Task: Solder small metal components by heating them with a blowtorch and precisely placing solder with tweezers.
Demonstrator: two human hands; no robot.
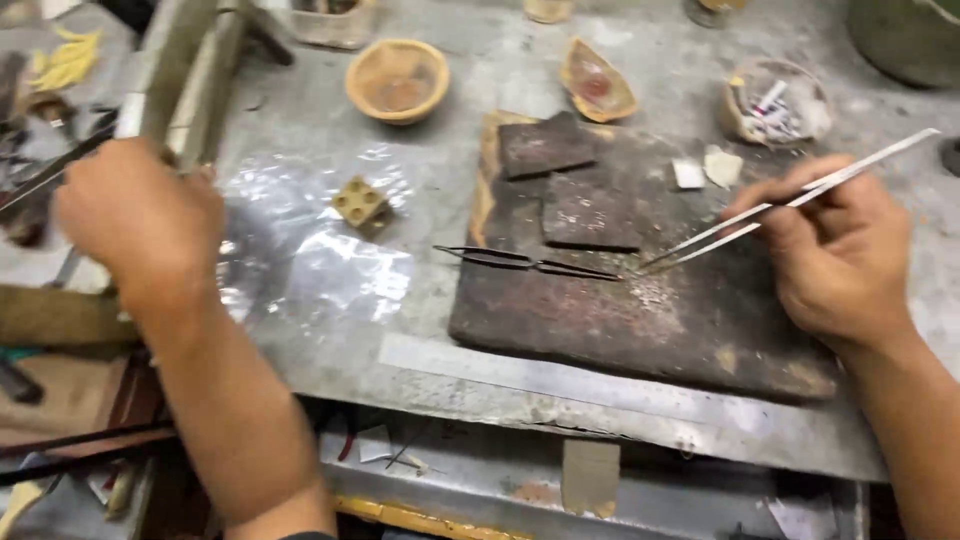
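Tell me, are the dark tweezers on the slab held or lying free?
Lying free: the dark tweezers rest flat on the slab, no hand touching.

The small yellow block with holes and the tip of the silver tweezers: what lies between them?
In the head view, dark tweezers lie between the block and the silver tweezers, on the dark slab.

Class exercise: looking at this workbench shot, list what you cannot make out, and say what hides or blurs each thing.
Head view only:
- What the left hand grips: covered by its own back, and motion-blurred.
- Whatever sits at the silver tweezers' tips: too small.
- Contents of the right-hand bowl: blurred.
- Grey container, top right: cut off by the edge.
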